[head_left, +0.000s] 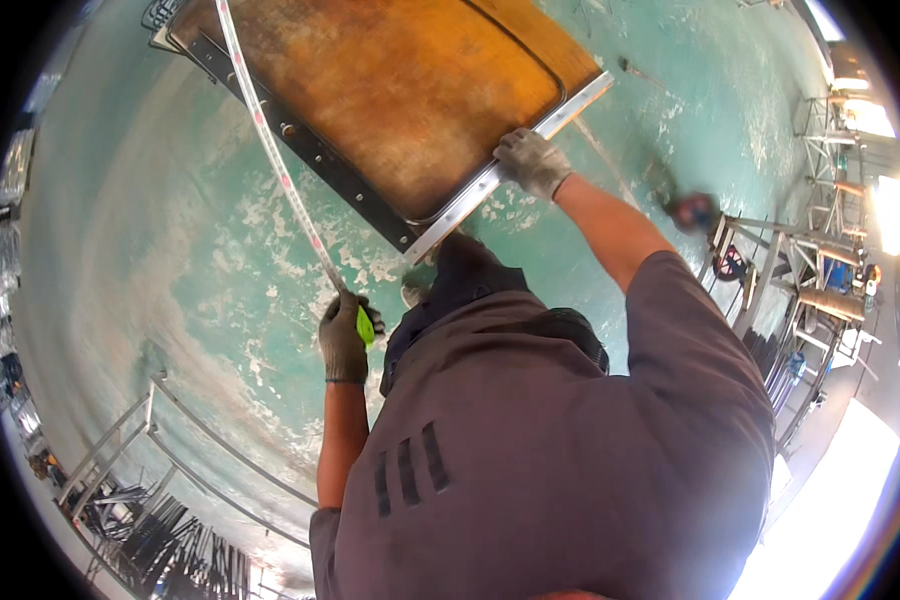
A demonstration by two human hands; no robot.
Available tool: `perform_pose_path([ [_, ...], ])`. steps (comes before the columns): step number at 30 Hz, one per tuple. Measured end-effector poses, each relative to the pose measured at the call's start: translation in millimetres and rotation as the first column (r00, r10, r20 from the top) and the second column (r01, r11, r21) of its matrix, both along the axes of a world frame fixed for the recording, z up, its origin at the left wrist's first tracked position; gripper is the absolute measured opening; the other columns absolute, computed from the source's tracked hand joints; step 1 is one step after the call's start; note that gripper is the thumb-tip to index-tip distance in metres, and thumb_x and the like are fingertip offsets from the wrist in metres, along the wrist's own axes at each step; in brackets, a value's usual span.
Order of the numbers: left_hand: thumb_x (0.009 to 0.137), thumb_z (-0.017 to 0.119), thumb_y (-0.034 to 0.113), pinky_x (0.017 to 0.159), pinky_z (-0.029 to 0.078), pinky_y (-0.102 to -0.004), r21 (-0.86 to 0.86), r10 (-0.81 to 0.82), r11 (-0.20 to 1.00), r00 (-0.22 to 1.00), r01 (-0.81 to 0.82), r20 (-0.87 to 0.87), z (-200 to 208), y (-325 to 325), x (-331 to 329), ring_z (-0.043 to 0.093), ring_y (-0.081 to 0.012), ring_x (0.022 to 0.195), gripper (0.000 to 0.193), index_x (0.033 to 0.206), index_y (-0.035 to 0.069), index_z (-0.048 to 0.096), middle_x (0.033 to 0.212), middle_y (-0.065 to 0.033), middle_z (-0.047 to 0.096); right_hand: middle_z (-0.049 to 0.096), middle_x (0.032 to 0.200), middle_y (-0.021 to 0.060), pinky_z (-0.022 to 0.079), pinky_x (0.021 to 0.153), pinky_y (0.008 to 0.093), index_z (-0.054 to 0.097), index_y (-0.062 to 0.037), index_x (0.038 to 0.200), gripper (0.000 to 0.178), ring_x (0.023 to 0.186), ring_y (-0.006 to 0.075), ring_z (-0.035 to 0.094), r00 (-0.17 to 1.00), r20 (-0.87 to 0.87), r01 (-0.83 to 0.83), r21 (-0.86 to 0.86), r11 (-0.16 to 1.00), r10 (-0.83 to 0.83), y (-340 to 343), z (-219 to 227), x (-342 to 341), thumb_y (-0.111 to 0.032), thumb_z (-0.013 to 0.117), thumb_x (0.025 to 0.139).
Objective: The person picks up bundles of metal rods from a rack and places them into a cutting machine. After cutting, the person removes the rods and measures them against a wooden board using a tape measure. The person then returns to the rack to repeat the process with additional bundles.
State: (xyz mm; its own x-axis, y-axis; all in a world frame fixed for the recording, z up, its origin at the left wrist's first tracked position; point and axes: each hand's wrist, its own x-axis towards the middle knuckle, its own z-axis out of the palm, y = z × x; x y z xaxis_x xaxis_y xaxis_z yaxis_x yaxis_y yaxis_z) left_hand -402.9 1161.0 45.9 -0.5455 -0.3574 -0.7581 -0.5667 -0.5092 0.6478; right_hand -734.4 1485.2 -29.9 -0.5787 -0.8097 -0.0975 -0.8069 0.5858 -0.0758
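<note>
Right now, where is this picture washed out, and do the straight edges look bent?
Head view: hard glare whites out the lower right corner and the right rim; the board is evenly lit and sharp. Fisheye curves the tape held by the left hand and the floor rails; the right hand on the board's metal edge looks crisp.

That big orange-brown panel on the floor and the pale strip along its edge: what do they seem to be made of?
The panel looks like wood or plywood with a worn, blotchy orange-brown surface, though rusted sheet metal cannot be ruled out. The pale strip under the gloved right hand looks like bare metal, perhaps aluminium: light grey, straight, faintly shiny. The tape held by the gloved left hand seems thin painted steel.
</note>
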Motion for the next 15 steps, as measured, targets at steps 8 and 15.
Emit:
perform_pose_path([
  [8,0.110,0.062,0.037,0.058,0.057,-0.0349,-0.079,0.264,0.963,0.959,-0.256,0.106,-2,76,15,0.067,-0.0210,0.062,0.038,0.102,-0.001,0.067,0.077,-0.0113,0.068,0.069,0.099,0.0088,0.053,0.091,0.0468,0.073,-0.0101,0.096,0.035,0.105,0.0335,0.066,0.962,0.169,-0.168,-0.253,0.953,0.214,19,23,-40,-0.033,0.088,0.075],
  [15,0.112,0.060,0.042,0.067,0.057,-0.0332,-0.075,0.370,0.927,0.929,-0.367,0.030,29,161,-89,0.070,-0.0191,0.071,0.043,0.104,0.001,0.070,0.081,-0.0097,0.071,0.069,0.100,0.0116,0.050,0.090,0.0499,0.074,-0.0086,0.100,0.044,0.104,0.0366,0.065,0.941,0.213,-0.190,-0.316,0.930,0.265,51,11,-85,-0.039,0.089,0.073],
])
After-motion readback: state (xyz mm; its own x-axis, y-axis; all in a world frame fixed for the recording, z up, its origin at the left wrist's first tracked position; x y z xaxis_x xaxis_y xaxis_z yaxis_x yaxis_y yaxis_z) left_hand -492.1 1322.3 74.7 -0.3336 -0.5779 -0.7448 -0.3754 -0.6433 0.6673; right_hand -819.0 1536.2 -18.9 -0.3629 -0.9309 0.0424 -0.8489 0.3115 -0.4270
